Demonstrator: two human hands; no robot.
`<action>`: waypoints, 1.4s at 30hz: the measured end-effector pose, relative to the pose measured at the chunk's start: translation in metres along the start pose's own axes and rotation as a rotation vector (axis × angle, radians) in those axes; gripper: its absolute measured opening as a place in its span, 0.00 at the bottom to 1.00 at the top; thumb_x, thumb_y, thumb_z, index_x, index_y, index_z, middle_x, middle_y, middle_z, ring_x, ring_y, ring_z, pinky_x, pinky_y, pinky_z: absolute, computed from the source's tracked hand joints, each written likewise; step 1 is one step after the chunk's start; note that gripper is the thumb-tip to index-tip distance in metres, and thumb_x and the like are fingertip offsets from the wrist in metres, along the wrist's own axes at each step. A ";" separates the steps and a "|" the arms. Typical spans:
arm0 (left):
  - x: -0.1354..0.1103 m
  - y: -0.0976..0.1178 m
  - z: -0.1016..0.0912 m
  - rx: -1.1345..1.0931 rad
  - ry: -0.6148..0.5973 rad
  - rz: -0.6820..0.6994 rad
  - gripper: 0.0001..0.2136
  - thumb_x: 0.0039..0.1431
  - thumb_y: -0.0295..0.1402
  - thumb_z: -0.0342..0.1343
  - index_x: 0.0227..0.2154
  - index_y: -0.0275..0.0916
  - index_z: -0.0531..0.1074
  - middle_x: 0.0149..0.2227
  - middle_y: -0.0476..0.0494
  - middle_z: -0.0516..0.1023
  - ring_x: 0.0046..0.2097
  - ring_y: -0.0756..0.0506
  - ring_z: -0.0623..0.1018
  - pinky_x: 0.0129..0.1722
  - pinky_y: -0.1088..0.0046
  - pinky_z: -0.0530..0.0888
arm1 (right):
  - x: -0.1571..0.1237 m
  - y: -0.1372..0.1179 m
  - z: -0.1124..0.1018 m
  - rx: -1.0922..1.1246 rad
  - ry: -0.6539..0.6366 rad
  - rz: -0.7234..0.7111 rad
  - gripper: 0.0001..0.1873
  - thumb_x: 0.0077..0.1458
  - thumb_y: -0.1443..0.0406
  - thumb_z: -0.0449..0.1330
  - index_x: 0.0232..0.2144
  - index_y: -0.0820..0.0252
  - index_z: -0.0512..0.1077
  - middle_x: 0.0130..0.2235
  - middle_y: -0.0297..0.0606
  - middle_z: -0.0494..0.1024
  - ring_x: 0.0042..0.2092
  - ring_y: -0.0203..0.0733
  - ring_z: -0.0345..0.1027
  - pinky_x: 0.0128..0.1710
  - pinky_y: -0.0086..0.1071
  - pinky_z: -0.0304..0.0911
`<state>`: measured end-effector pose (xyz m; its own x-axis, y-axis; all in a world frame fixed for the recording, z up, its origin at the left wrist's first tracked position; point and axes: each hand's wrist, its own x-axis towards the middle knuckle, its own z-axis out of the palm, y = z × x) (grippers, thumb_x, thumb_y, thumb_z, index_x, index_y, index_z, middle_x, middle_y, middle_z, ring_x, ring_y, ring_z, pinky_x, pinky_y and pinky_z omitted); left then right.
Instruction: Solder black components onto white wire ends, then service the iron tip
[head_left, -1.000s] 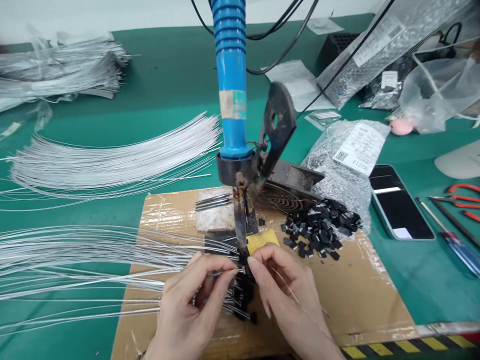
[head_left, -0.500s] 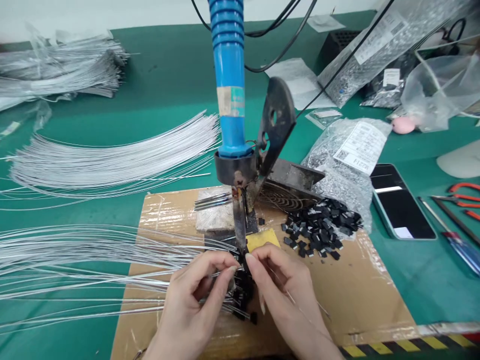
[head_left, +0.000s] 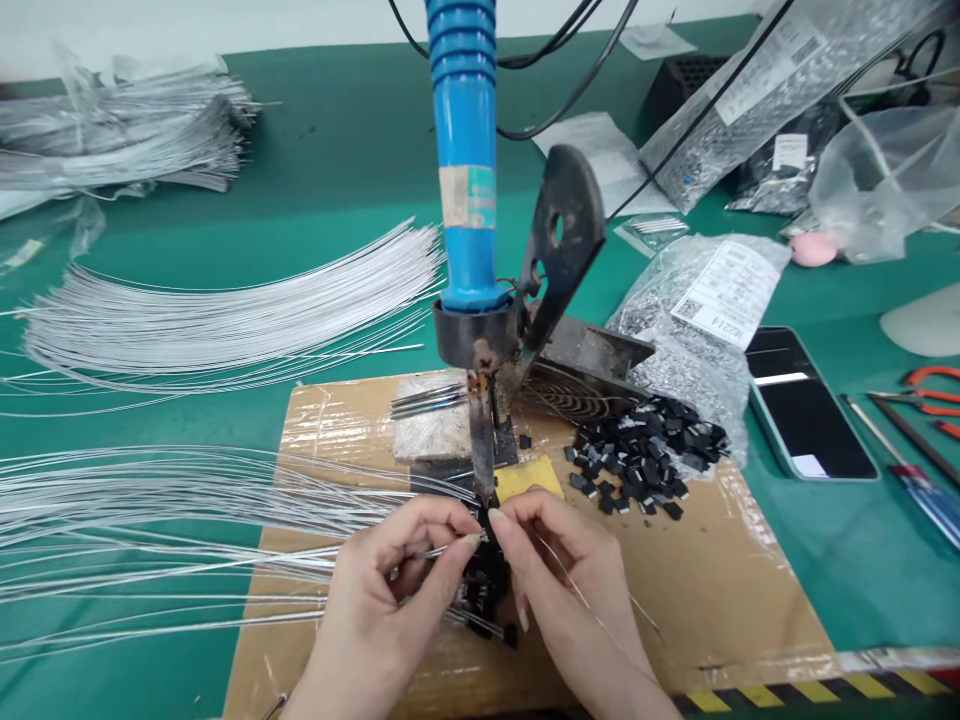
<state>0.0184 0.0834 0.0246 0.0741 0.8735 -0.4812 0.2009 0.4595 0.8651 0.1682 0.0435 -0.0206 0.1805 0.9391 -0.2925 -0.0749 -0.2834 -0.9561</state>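
Observation:
Under the tip of a blue-handled soldering iron (head_left: 471,240), held point-down in a metal bracket, my two hands nearly meet. My left hand (head_left: 409,575) is closed in a pinch on the end of a thin white wire. Opposite it, my right hand (head_left: 562,560) pinches thumb and forefinger just beside the iron's tip; a thin solder wire (head_left: 576,590) runs from its fingers back over the palm. The exact contact at the fingertips is too small to make out. Black-ended wires (head_left: 484,595) lie bunched below and between the hands, partly hidden.
Cardboard (head_left: 697,580) covers the work area. Small black connectors (head_left: 645,455) are heaped at right, near a phone (head_left: 808,405) and pliers (head_left: 926,390). White wire bundles (head_left: 240,310) spread at left. A yellow sponge (head_left: 529,478) and bracket (head_left: 562,230) stand close to the hands.
The view has shifted slightly. Both hands keep their pinches beneath the iron's tip, with the left fingertips a touch closer to the right ones.

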 end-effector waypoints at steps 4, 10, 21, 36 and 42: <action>0.000 -0.003 0.000 -0.014 -0.001 -0.006 0.09 0.57 0.40 0.70 0.33 0.40 0.82 0.27 0.51 0.78 0.29 0.52 0.71 0.29 0.80 0.65 | 0.000 0.000 0.003 0.095 -0.017 0.083 0.23 0.67 0.47 0.65 0.30 0.58 0.75 0.22 0.27 0.66 0.19 0.30 0.56 0.18 0.25 0.52; 0.000 -0.007 -0.003 0.002 -0.026 0.045 0.07 0.60 0.39 0.68 0.35 0.42 0.82 0.29 0.50 0.80 0.30 0.51 0.74 0.31 0.79 0.67 | 0.006 -0.006 0.003 0.292 -0.118 0.254 0.31 0.59 0.37 0.68 0.28 0.58 0.71 0.19 0.24 0.64 0.15 0.28 0.54 0.16 0.23 0.52; 0.000 -0.007 -0.007 -0.002 -0.038 0.052 0.09 0.63 0.42 0.66 0.40 0.43 0.80 0.26 0.53 0.76 0.29 0.51 0.71 0.30 0.79 0.65 | 0.009 -0.005 0.002 0.448 -0.221 0.363 0.31 0.58 0.40 0.71 0.27 0.59 0.68 0.18 0.23 0.64 0.14 0.26 0.56 0.13 0.19 0.48; -0.001 0.000 -0.002 0.042 0.006 0.019 0.10 0.60 0.41 0.68 0.32 0.40 0.80 0.26 0.50 0.75 0.30 0.50 0.70 0.30 0.79 0.67 | 0.002 -0.008 0.001 0.148 -0.029 0.157 0.20 0.64 0.48 0.69 0.35 0.58 0.81 0.26 0.30 0.71 0.19 0.29 0.59 0.18 0.23 0.57; 0.000 -0.003 -0.005 0.046 -0.025 0.029 0.10 0.62 0.42 0.67 0.33 0.40 0.81 0.29 0.49 0.77 0.30 0.50 0.69 0.31 0.77 0.66 | 0.003 -0.009 0.001 0.258 -0.087 0.221 0.25 0.58 0.43 0.71 0.34 0.59 0.80 0.24 0.28 0.69 0.17 0.28 0.56 0.16 0.23 0.56</action>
<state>0.0128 0.0828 0.0227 0.1048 0.8817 -0.4600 0.2433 0.4258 0.8715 0.1681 0.0490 -0.0127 0.0488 0.8766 -0.4787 -0.3503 -0.4338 -0.8301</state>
